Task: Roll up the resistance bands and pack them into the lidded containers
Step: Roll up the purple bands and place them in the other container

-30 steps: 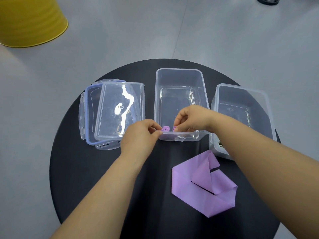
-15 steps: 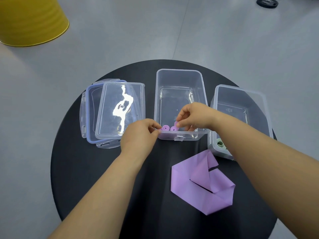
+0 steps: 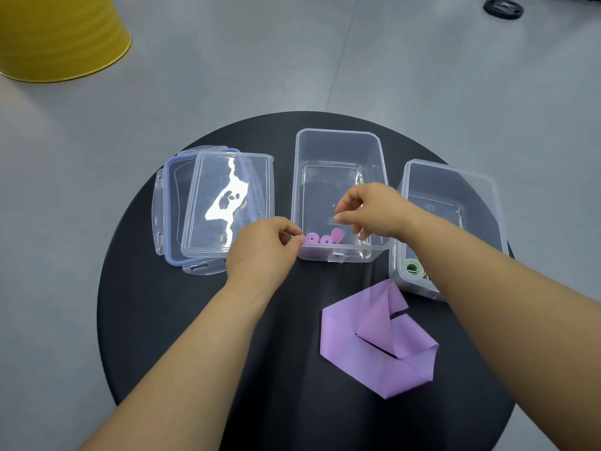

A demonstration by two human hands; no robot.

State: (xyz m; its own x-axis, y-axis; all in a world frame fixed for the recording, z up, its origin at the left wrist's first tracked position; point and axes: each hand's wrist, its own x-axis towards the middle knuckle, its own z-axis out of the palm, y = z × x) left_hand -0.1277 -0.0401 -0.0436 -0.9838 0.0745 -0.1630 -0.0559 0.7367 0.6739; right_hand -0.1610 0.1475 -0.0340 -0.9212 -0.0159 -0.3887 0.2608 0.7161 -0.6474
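A clear open container (image 3: 338, 133) stands mid-table with small rolled purple bands (image 3: 313, 238) lined up against its near wall. My left hand (image 3: 263, 252) is at the container's near-left corner, its fingertips pinching the leftmost purple roll. Just above the rolls, over the container's near end, my right hand (image 3: 370, 211) hovers with loosely curled fingers and holds nothing. A flat, folded purple band (image 3: 374, 349) lies on the black round table (image 3: 162, 320) in front of the containers.
A second clear container (image 3: 455, 172) at the right holds a rolled green band (image 3: 414, 267). Two lids lie stacked at the left, a clear one (image 3: 227, 203) over a blue-sealed one (image 3: 170, 203). A yellow bucket (image 3: 58, 37) stands on the floor beyond.
My right hand has let go of the purple rolls and lifted slightly up and right. More rolls now show at the container's near wall. My left hand has barely moved.
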